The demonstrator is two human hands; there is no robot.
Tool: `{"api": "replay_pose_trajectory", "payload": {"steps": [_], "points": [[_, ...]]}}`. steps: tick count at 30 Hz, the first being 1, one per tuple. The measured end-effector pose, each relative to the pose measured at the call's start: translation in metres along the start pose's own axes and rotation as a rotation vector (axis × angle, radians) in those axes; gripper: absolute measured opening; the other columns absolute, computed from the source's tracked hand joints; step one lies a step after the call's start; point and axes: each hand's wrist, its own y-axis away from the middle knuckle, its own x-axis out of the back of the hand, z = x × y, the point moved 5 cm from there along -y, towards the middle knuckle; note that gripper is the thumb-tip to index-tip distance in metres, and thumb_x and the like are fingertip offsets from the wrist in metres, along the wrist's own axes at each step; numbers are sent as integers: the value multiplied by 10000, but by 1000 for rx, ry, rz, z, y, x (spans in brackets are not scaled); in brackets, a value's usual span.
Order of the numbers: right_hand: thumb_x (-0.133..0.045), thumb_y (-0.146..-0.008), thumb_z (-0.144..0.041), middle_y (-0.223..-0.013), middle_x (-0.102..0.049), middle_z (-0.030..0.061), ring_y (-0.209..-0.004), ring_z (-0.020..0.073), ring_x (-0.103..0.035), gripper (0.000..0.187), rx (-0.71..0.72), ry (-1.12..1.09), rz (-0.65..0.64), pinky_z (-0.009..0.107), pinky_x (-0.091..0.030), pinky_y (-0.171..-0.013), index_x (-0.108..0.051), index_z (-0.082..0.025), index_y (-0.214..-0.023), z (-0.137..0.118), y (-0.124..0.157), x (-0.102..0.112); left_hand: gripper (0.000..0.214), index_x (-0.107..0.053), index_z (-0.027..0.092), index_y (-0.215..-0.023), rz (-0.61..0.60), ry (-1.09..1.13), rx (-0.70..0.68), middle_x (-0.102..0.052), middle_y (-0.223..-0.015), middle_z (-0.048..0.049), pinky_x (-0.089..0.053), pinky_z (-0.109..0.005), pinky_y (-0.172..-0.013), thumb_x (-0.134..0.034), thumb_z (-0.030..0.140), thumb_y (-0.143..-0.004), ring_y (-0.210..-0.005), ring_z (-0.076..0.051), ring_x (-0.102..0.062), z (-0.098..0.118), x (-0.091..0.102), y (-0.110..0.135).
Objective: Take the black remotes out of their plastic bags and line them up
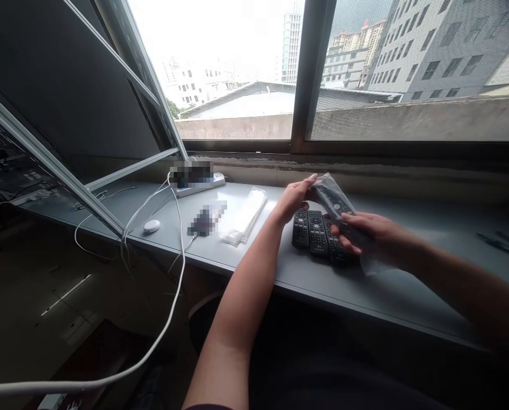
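Note:
A black remote control inside a clear plastic bag is held up at a tilt over the table. My right hand is closed around its lower part, thumb on top. My left hand pinches the bag's upper left end. Loose film from the bag hangs below my right hand. Beneath the hands, several black remote controls lie side by side on the table, partly covered by my right hand. Left of them rests a stack of clear plastic bags.
The grey table runs under the window. On its left are a white round object, a power strip and a blurred-out item with a cable. A white cable hangs across the front edge. A metal frame slants at the left.

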Motion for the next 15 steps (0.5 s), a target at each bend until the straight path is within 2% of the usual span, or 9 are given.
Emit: {"api": "replay_pose_trajectory", "payload": {"steps": [4, 7, 11, 15], "points": [[-819, -1053, -347, -977, -790, 82, -611, 145, -603, 147, 35, -55, 7, 242, -569, -563, -816, -200, -1044, -3, 2, -2, 493, -785, 189, -1163, -94, 31, 93, -820, -975, -110, -557, -313, -787, -739, 666, -1046, -941, -261, -812, -2, -8, 6], [-800, -1073, -396, -878, -778, 91, -601, 157, -603, 218, 14, -22, -11, 255, -582, -593, -827, -184, -1030, 0, 0, 0, 468, -753, 178, -1219, -107, 36, 148, -813, -978, -110, -558, -312, -806, -748, 611, -1044, -943, -260, -803, -3, -12, 9], [-800, -1069, -505, -701, -712, 95, -561, 165, -587, 366, 3, 28, -48, 253, -526, -551, -832, -144, -1018, 4, -4, 5, 422, -747, 169, -1184, -85, 87, 120, -773, -936, -88, -477, -257, -690, -745, 558, -1023, -861, -225, -761, -2, -14, 7], [-825, -1048, -524, -668, -697, 90, -513, 154, -547, 382, 11, 45, -35, 259, -470, -499, -812, -145, -1004, 4, -3, 6, 403, -775, 161, -1151, -88, 119, 79, -758, -934, -84, -363, -243, -601, -746, 530, -992, -773, -186, -711, -1, -12, 5]]}}
